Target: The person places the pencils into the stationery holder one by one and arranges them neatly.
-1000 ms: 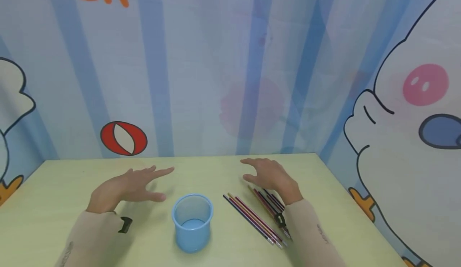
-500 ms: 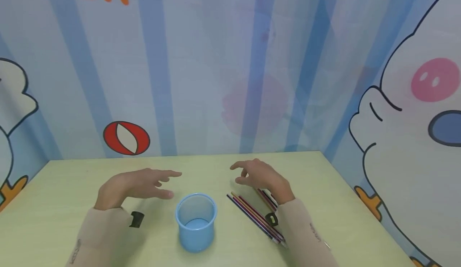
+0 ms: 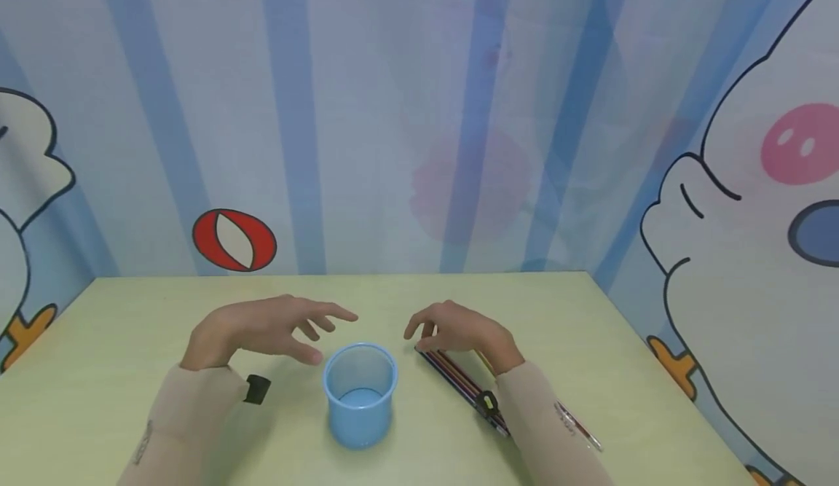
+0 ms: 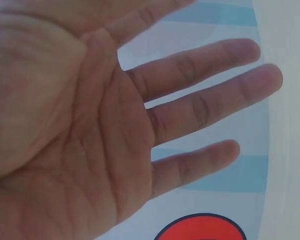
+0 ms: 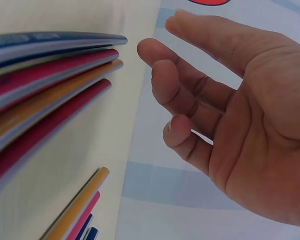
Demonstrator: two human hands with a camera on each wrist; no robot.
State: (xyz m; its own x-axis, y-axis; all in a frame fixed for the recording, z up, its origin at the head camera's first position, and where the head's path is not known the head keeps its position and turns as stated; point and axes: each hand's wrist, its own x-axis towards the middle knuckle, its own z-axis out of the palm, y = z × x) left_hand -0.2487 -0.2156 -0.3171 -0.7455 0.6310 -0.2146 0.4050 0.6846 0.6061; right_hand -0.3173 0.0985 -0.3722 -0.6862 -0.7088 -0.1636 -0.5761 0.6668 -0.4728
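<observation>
A light blue plastic cup (image 3: 359, 424) stands upright on the table, its mouth facing up and nothing visible inside. To its left hovers my left hand (image 3: 269, 329), fingers extended and apart, thumb near the cup's rim; the left wrist view shows its bare palm (image 4: 104, 125). My right hand (image 3: 459, 328) is over the far ends of a row of pencils (image 3: 452, 378), fingers loosely bent and holding nothing. In the right wrist view, blue, red and orange pencils (image 5: 54, 90) lie beside that hand, with a second group of pencils (image 5: 79, 205) below. My right sleeve hides part of them.
The pale yellow table (image 3: 157, 326) ends at a striped blue cloth backdrop (image 3: 367, 143) with a printed red ball. Another printed panel (image 3: 741, 326) borders the right side. A pencil's end (image 3: 583, 428) sticks out beyond my right sleeve.
Both hands have drifted inward: the left toward the cup, the right leftward and lower over the pencil row. The right fingers are more bent. The head view has shifted slightly.
</observation>
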